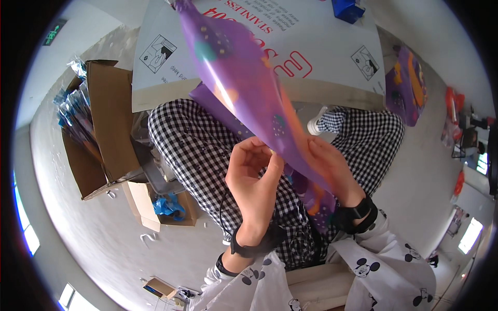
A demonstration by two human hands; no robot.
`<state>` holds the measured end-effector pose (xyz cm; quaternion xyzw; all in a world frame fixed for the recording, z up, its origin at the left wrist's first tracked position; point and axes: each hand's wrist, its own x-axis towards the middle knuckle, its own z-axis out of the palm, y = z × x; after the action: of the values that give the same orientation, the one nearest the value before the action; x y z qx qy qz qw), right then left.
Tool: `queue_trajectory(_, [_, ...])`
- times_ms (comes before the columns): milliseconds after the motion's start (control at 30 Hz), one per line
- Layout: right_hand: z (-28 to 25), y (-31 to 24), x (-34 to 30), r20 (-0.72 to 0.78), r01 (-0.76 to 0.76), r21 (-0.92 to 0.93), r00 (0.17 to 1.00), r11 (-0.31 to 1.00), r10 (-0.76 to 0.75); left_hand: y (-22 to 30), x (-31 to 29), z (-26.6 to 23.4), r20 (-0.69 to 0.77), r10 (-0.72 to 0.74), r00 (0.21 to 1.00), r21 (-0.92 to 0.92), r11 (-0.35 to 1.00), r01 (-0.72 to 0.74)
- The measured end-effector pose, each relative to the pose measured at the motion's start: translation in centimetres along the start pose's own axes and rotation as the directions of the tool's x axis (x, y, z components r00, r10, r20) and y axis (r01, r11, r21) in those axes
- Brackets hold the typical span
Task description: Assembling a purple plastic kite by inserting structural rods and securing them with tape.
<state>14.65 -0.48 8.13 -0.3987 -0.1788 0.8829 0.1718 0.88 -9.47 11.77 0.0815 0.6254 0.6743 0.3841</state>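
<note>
A long, glossy purple sheet (241, 88) with orange, green and dotted patterns stands up on a slant above my lap; I cannot tell whether it is a bag or a single film. Thumb and fingertips of my left hand (254, 173) pinch its near left edge. My right hand (332, 166) grips the other side lower down, its fingers partly hidden by the sheet. More purple patterned material (316, 202) hangs below between my hands and lies over my checked trousers. Another purple fold (220, 109) shows behind the sheet, by my left knee.
A table with a printed, film-covered top (332, 57) stands ahead, with a blue box (347, 10) on it. Another purple patterned piece (407, 88) hangs at its right edge. On the left are a tall carton (111, 119) with packed plastic sleeves and a small carton (142, 205) holding blue plastic.
</note>
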Motion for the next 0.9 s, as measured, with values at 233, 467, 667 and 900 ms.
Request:
queue_trajectory(233, [3.9, -4.9, -3.4, 0.588, 0.673, -0.74, 0.655, 0.012, -0.475, 0.7, -0.8, -0.7, -0.009, 0.079, 0.997, 0.036, 0.996, -0.079])
queue_trajectory(467, [7.9, -3.9, -2.6, 0.565, 0.677, -0.733, 0.661, 0.066, -0.494, 1.0, -1.6, -1.4, 0.17, 0.021, 0.985, -0.326, 0.945, 0.036])
queue_trajectory(667, [8.1, -3.7, -2.8, 0.504, 0.642, -0.749, 0.712, 0.162, -0.49, 1.8, -1.9, -1.7, 0.154, -0.055, 0.987, -0.318, 0.942, 0.102])
queue_trajectory(900, [7.7, -3.6, -3.2, 0.437, 0.589, -0.749, 0.784, 0.305, -0.441, 2.2, -1.9, -1.9, 0.208, -0.021, 0.978, -0.208, 0.976, 0.066])
